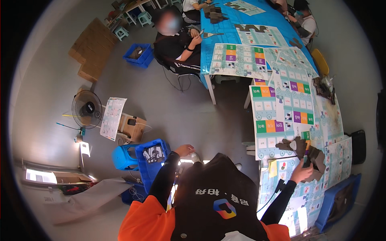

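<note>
Lying on printed sheets (pixel 265 141) at 11 o'clock from right hand's (pixel 302 172) fingers, brown glove (pixel 299 148) is pointing roughly 9-to-3; nearer right fingers are sitting half-curled against dark piece (pixel 306 161), hold uncertain; left hand (pixel 185 150) hanging toward 9 o'clock, grasp untellable

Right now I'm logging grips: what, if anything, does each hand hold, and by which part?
Right hand: at the near edge of dark grey-brown fabric pieces; grip unclear. Left hand: cannot be told.

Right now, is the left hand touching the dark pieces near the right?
Apart: the head view shows floor between the left hand and those dark pieces.
</note>
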The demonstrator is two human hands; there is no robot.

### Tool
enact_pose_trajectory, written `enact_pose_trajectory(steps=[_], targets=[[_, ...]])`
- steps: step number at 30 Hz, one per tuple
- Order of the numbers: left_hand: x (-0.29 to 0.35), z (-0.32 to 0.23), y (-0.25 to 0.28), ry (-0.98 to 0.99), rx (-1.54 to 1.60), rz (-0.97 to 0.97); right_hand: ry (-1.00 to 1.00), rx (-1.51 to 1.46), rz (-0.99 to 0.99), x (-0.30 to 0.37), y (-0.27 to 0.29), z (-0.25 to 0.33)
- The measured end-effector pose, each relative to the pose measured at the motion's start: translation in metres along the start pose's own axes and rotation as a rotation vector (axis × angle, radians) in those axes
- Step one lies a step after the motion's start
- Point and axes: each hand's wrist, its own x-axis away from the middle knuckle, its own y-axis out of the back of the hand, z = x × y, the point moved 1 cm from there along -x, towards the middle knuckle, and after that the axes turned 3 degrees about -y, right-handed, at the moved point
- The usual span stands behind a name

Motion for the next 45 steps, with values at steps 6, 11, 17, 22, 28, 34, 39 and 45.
enact_pose_trajectory(steps=[6,11,17,22,28,34,39,45], targets=[[-0.013,0.181,-0.026,-0.013,0.157,0.083,0.511,-0.467,0.725,0.101,0.024,0.163],[0.033,0.199,-0.020,0.306,0.550,0.059,0.517,-0.344,1.294,0.152,0.027,0.219],[0.098,0.235,0.005,0.548,0.598,0.069,0.905,-0.284,1.278,0.164,0.033,0.285],[0.128,0.030,0.119,-0.419,0.908,0.532,0.514,-1.269,0.870,-0.002,0.109,0.379],[0.131,-0.113,0.173,-0.655,0.107,-0.420,0.482,-1.175,1.227,-0.010,0.207,0.422],[0.167,-0.117,0.223,-0.707,0.599,-0.339,0.408,-1.688,1.949,-0.032,0.254,0.383],[0.178,-0.135,0.238,-0.698,0.751,-0.170,0.306,-1.733,1.968,-0.042,0.256,0.400],[0.195,-0.122,0.256,-0.991,1.470,0.481,0.351,-1.620,1.696,-0.056,0.251,0.410]])
